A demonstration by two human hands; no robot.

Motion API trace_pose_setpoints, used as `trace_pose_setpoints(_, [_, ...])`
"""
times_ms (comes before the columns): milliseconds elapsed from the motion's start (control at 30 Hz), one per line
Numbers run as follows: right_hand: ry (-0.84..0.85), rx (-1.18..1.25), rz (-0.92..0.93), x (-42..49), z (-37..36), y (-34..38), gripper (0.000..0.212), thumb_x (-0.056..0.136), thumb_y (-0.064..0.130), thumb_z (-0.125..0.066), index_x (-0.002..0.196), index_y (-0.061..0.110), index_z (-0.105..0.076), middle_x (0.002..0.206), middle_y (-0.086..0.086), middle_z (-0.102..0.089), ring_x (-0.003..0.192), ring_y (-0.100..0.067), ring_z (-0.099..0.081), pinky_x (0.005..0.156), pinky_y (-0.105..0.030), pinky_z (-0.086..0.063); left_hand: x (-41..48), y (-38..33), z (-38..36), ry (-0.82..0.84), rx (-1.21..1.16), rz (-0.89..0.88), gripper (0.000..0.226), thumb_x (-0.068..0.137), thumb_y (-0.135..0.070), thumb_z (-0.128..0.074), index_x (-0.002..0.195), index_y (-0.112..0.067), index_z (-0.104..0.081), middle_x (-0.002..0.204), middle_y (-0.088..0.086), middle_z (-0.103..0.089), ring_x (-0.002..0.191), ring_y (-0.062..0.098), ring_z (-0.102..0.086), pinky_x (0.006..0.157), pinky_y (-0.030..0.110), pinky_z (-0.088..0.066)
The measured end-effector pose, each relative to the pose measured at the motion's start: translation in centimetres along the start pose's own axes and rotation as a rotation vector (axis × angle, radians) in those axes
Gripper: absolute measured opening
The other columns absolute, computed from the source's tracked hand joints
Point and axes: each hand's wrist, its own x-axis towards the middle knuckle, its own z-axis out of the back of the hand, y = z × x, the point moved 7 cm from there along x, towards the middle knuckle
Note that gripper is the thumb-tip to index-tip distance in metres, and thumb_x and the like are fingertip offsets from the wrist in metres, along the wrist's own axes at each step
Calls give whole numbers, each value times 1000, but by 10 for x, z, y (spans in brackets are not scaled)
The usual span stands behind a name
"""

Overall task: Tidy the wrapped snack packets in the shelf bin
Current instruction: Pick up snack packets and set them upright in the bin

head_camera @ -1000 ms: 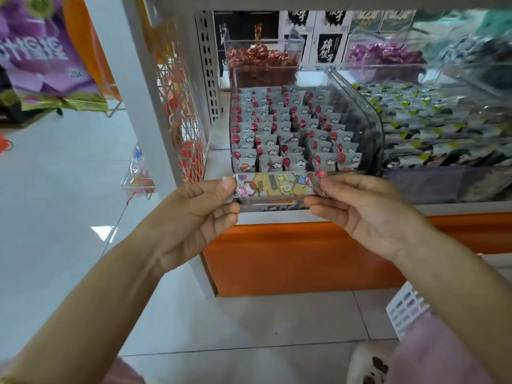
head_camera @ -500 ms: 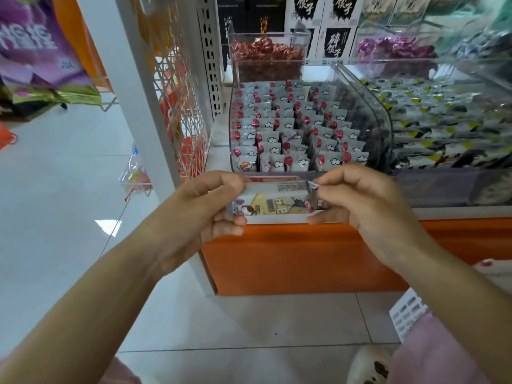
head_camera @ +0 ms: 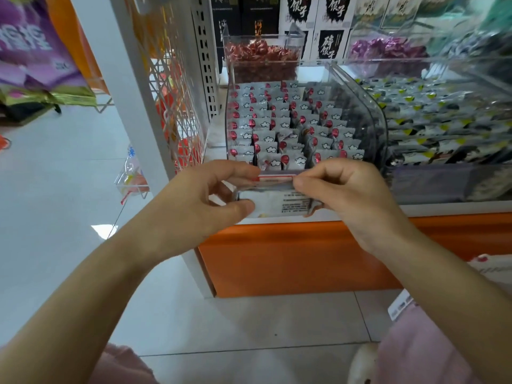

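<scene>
Snack packet (head_camera: 274, 202): held crosswise just in front of the front lip of the clear shelf bin (head_camera: 372, 126), outside it, white back face with small print towards the camera. Cannot tell if it touches the bin front.

Left hand (head_camera: 199, 200) pinches the packet's left end, thumb on the near face, fingers curled over the top edge. Right hand (head_camera: 346, 195) pinches the right end, fingers curled in; its thumb is hidden.

Packets in the bin (head_camera: 279, 126): grey-white wrappers with a red dot and a white cloud, standing on edge in several tidy columns, front to back. A few on the right side lean, with dark gaps between them. Red-edged label strip (head_camera: 275, 178) on the bin's front lip, between the two hands.

Red-wrapped sweets (head_camera: 260, 55) fill a clear box behind the bin. Neighbour bin (head_camera: 443, 120) to the right holds dark packets with yellow-green corners. Purple-wrapped sweets (head_camera: 388, 49) lie behind that.

Orange shelf base (head_camera: 291, 256) sits below the hands, pale tiled floor (head_camera: 55, 189) to the left. White upright (head_camera: 130, 79) with wire mesh stands on the bin's left. Purple bags (head_camera: 36, 51) hang top left.
</scene>
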Motion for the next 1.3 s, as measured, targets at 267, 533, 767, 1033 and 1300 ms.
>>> trace_pose_setpoints(267, [-39, -249, 157, -7, -10, 14, 11, 84, 15, -67, 75, 10, -71, 71, 6, -68, 65, -4, -62, 59, -17, -49, 1, 3, -3, -48, -55, 48, 10, 83, -24, -64, 77, -25, -72, 80, -6, -70, 74, 9, -63, 60, 14, -48])
trace_pose_setpoints(533, [-26, -250, 144, -8, -13, 12, 13, 86, 14, -63, 75, 15, -69, 70, 11, -66, 67, 0, -61, 58, -14, -48, 0, 4, 4, -157, 84, 3, 22, 86, -31, -60, 74, -17, -73, 69, 11, -67, 62, 21, -59, 54, 25, -45])
trace_pose_setpoints(767, [-120, -159, 107, -2, 1, 8, 25, 91, 21, -57, 79, 5, -70, 71, -8, -69, 54, -13, -65, 53, -29, -56, -1, -2, -9, -5, 157, -24, 46, 72, -39, -70, 117, -36, -60, 95, -25, -62, 90, -16, -55, 68, -1, -42])
trace_pose_setpoints(1033, [-106, 84, 131, 14, 6, 16, 25, 77, 29, -68, 100, 20, -63, 88, 7, -72, 72, -8, -67, 59, -20, -53, 6, -2, 12, -209, -58, -19, 52, 81, -28, -64, 130, -18, -52, 95, -18, -65, 72, -1, -66, 59, 10, -50])
trace_pose_setpoints(1300, [-140, -369, 251, 54, 1, 42, 15, 83, 21, -69, 95, 16, -62, 88, 5, -65, 81, -9, -63, 70, -23, -54, 32, 10, 22, -196, 578, -85, 97, 68, -50, -71, 147, -20, -22, 151, 6, -22, 138, 28, -18, 111, 46, -23])
